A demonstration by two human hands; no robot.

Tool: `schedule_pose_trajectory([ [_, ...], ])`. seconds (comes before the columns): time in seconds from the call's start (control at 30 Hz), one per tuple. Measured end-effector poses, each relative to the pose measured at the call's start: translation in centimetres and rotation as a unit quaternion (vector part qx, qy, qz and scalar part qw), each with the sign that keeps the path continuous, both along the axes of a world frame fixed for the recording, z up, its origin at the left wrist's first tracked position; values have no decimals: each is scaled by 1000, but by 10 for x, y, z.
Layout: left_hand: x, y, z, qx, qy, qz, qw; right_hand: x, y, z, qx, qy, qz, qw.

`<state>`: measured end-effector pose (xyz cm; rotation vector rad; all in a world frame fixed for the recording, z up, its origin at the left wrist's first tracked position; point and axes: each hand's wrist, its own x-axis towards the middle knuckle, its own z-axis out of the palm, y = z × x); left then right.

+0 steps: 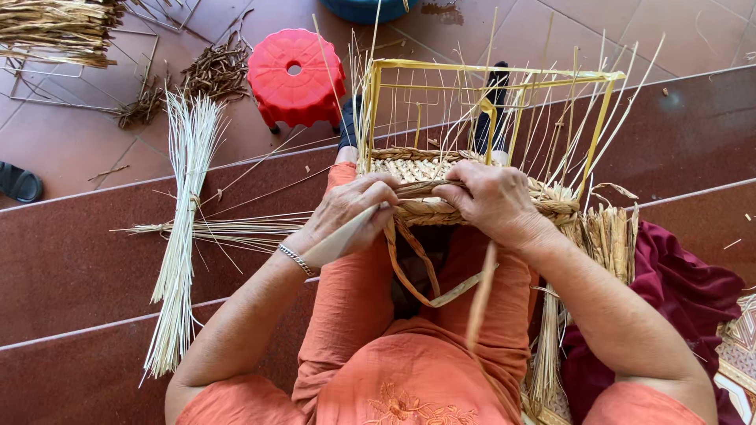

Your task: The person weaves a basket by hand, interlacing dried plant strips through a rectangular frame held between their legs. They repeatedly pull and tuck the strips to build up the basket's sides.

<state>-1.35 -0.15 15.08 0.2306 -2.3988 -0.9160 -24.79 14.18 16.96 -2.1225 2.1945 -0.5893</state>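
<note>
Basket (472,197), half woven on a yellow wire frame (488,77), rests across the person's lap in the head view, its braided rim nearest the body and thin upright stakes fanning out from it; it looks light and springy, the wire stiff, the straw braid pliant but likely to fray or kink, so the woven rim seems a safer hold than the loose stakes. Left hand (346,214) curls its fingers closed on a flat straw strand (417,267) at the rim, wrist bent inward, a bracelet on it. Right hand (492,201) lies palm down over the rim, fingers pressed together, pinching the braid. A bundle of pale reeds (179,236) lies on the dark red step, a red plastic stool (295,75) beyond
</note>
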Motion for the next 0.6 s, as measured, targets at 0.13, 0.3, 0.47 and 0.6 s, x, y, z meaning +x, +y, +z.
schedule_pose_trajectory([
  [0.13, -10, -14, 0, 44, -40, 13, 998, 6, 14, -23, -40, 92, 19, 995],
  [0.3, -30, -9, 1, -35, -45, 125, 990, 22, 61, -35, -130, 69, 46, 988],
  [0.47, -38, -5, -4, -76, -166, 165, 969, 5, 89, -11, 72, 57, -113, 989],
  [0.6, -48, -5, -15, -113, -110, 52, 986, 13, 95, 7, -190, 237, -110, 947],
])
